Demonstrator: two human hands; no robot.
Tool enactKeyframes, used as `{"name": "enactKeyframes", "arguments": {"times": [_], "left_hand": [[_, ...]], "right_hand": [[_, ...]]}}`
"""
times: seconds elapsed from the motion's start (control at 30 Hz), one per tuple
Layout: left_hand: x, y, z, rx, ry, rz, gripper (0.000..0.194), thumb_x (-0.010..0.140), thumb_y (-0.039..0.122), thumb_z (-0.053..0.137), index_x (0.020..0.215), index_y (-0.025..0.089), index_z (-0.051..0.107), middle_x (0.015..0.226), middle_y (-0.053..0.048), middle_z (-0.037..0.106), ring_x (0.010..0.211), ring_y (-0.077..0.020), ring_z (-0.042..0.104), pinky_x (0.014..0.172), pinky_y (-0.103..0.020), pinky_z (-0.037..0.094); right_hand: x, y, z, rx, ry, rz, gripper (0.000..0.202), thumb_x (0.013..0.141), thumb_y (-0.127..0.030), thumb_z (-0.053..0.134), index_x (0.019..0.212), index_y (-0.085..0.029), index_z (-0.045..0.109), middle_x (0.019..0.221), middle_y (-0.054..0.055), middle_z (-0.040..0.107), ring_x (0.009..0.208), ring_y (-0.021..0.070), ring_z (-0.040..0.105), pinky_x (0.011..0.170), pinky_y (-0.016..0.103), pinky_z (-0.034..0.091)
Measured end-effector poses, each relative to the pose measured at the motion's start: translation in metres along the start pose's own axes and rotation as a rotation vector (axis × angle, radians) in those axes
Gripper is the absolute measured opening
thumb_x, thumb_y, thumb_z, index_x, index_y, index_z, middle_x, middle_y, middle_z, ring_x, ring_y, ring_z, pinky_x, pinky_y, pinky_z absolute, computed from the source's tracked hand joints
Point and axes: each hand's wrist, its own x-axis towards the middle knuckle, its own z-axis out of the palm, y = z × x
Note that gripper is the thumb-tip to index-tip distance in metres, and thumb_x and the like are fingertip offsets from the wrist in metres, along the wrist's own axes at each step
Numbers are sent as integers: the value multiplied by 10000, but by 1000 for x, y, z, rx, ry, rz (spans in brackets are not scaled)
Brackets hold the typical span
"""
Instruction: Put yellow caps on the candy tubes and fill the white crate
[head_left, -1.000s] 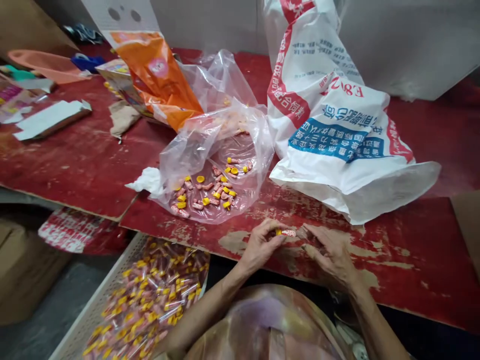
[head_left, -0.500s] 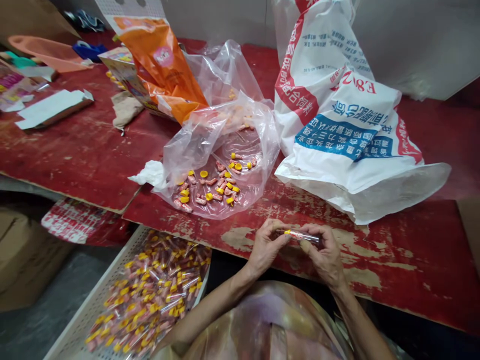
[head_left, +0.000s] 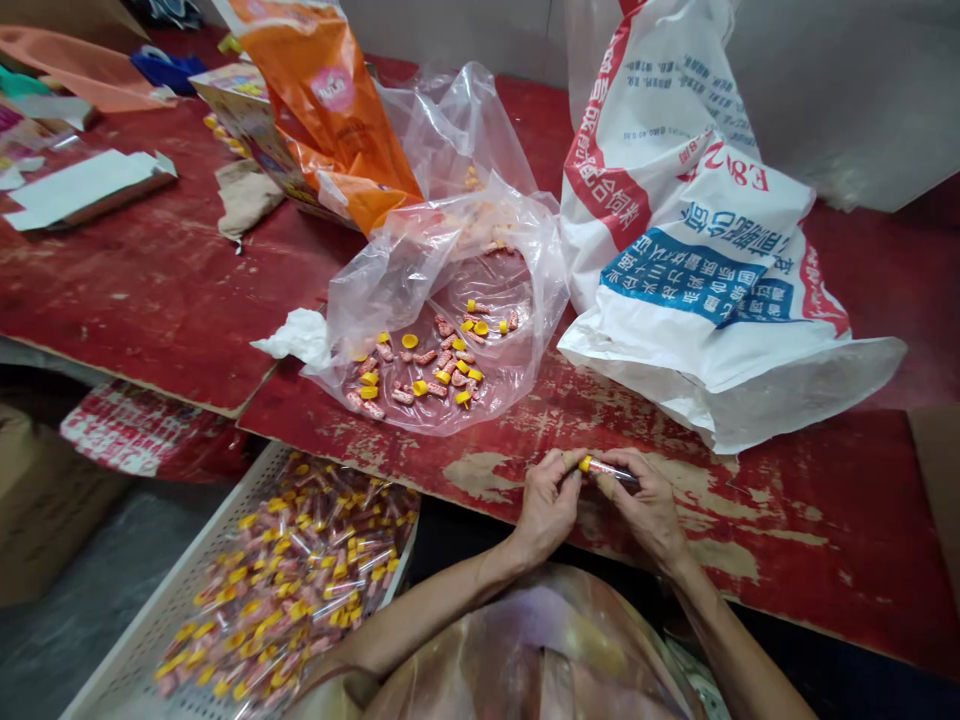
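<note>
Between my hands, above the table's front edge, is a small clear plastic tube [head_left: 616, 473] with a yellow cap [head_left: 585, 464] at its left end and something reddish inside. My right hand [head_left: 651, 508] is closed around the tube, hiding part of its far end. The fingers of my left hand [head_left: 549, 503] are pinched together at the cap. Beyond them, an open clear plastic bag [head_left: 517, 375] holds loose yellow caps [head_left: 463, 398] and small pink-and-white wrapped pieces [head_left: 402, 397].
Below the table's left edge stands a white perforated crate [head_left: 124, 655] full of yellow-capped tubes [head_left: 300, 570]. A large white printed sack [head_left: 697, 270] lies at right. An orange bag [head_left: 330, 100], a cloth [head_left: 247, 195] and a white-and-brown carton [head_left: 90, 188] are on the red table [head_left: 187, 300].
The yellow cap shows more fully now, as my left fingers have drawn slightly back to its end. My right hand still holds the tube. The whole view has shifted a little.
</note>
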Motion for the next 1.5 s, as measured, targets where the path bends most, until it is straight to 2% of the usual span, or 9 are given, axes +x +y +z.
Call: {"name": "enactKeyframes", "arguments": {"times": [0.23,0.4,0.53,0.6,0.8,0.9,1.3,1.4,1.5], "left_hand": [[8,-8,-2,64,-78,20,298,853,146,440,1048,167,664,905,-55,646,832,-156,597,800,-274,479],[10,-11,1,352,-265,150,319,833,69,403,990,178,658,990,-76,624,951,-189,551,881,-320,440],[13,-13,1,456,-298,141,289,817,57,393,901,156,651,907,-79,557,851,-173,525,779,-288,460],[16,-15,-5,388,-243,142,303,827,62,390,966,151,645,890,-73,547,819,-158,528,762,-274,464],[22,-22,-30,173,120,212,299,860,81,419,1063,158,624,889,-58,585,832,-140,561,767,-265,468],[23,-25,-36,130,190,210,285,868,84,433,1064,160,625,830,-32,582,750,-112,554,705,-230,459],[24,-27,-37,56,221,171,313,864,112,449,1134,185,590,921,-44,604,816,-125,568,748,-246,462],[23,-28,-38,28,220,138,302,868,125,444,1125,181,591,862,-27,579,710,-102,545,695,-235,456],[20,-33,-37,-56,217,75,297,898,176,424,1157,194,570,796,-3,545,603,-77,505,622,-218,441]], "right_hand": [[7,1,-14,-199,-84,-185,163,901,-280,528,1035,-213,592,970,59,601,892,182,581,773,312,492],[10,-3,-27,-391,-333,-226,169,939,-234,407,1041,-213,541,981,78,570,897,203,566,781,350,480],[16,3,-27,-546,-497,-194,154,914,-205,366,967,-205,511,901,68,524,749,189,537,698,342,453],[20,4,-24,-611,-544,-205,156,902,-196,364,979,-201,499,890,67,512,726,185,521,655,325,426],[26,-7,-17,-734,-659,-190,88,908,-178,362,878,-193,443,830,39,466,611,134,432,554,279,298],[27,-9,-16,-754,-706,-164,105,901,-137,346,856,-187,426,828,35,456,609,127,421,546,275,272],[27,0,-3,-862,-544,-345,259,947,-198,319,760,-164,495,759,43,473,558,126,420,528,277,291],[31,-2,-2,-614,-474,-218,274,941,-282,376,731,-170,510,733,37,482,589,128,447,554,270,335],[37,-3,-1,-157,-346,170,253,895,-414,480,845,-178,556,751,38,554,636,143,522,576,268,407]]}}
